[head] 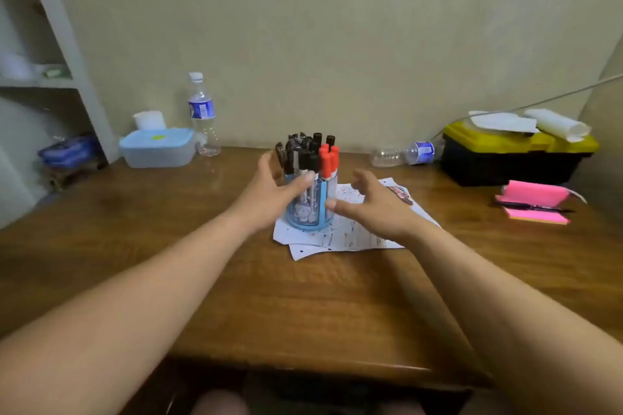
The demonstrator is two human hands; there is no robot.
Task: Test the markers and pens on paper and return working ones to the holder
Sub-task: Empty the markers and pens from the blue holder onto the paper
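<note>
Blue cylindrical holder (pixel 305 216), capped markers (pixel 314 152), speckled paper (pixel 350 236)

Dim, soft, slightly blurred wide-angle view

Beige wall (pixel 337 27) behind wooden desk (pixel 269 296), shelves (pixel 43 81) left

No text, brand, number or sign is legible. The blue label on the upright bottle (pixel 201 109), upper left of centre, carries white print too blurred to read. The same applies to the label on the lying bottle (pixel 419 152), right of centre, and to the barrel print on the markers (pixel 313 158) in the holder (pixel 305 225), frame centre
</note>
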